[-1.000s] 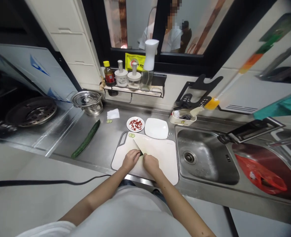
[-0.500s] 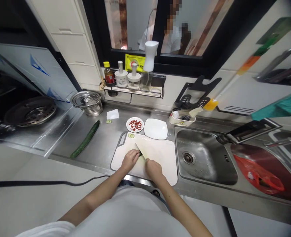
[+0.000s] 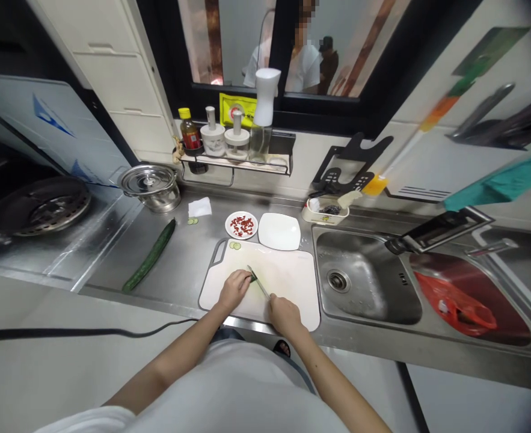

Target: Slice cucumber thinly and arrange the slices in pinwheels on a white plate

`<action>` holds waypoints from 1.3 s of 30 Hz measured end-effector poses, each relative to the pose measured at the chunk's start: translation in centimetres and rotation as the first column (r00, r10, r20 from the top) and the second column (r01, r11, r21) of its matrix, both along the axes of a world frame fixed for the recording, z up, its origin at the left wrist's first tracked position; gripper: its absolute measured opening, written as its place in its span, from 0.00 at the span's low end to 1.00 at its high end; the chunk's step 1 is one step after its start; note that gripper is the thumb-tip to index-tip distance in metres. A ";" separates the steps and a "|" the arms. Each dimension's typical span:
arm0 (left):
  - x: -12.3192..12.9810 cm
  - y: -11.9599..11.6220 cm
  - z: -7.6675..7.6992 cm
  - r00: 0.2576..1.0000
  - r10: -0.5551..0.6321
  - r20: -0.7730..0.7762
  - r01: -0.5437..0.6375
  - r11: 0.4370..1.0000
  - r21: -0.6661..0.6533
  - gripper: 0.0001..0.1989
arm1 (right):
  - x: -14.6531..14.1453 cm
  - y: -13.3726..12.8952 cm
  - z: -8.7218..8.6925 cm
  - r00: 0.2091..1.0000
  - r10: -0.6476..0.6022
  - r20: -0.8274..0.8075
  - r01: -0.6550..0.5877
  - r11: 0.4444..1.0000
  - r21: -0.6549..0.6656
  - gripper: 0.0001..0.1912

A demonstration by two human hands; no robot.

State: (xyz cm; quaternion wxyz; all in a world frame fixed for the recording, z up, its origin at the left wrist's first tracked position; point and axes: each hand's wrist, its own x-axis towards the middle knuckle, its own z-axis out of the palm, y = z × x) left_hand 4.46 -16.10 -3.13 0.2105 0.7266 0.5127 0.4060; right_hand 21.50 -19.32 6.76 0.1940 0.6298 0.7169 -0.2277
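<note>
Here's my steel bench (image 3: 193,246), and on it the white cutting board (image 3: 287,270), right in front of me. Off to the left lies a whole cucumber (image 3: 151,258), uncut, so by the look of it plenty remains. Behind the board, just beside each other, sit a white plate (image 3: 279,231) and a round dish (image 3: 227,226); the red pieces (image 3: 242,226) in the dish are in small bits, that part looking done.

Now the hands! My left hand (image 3: 234,290) is bunched, fingers curled over something small; my right hand (image 3: 285,316) is closed tight round the handle of the knife (image 3: 260,284), blade slanting away across the board. Under my left fingertips, just beside the blade, is a dark green cucumber piece (image 3: 253,277), mostly hidden; whether the edge touches it, I can't tell. Smallest of all, a few pale slices (image 3: 235,245), cut already, lie at the board's far corner.
</note>
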 end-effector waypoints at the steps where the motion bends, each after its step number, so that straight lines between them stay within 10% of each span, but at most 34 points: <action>1: 0.0 0.0 0.0 1.000 0.000 0.001 0.000 1.000 -0.001 0.10 | 0.1 -0.2 0.0 1.000 -0.003 -0.002 0.003 1.000 0.001 0.16; 39: -0.2 0.0 -1.3 0.999 0.019 0.034 -0.019 1.000 0.003 0.10 | -0.5 1.7 -0.7 0.996 0.002 -0.092 0.006 0.996 0.087 0.18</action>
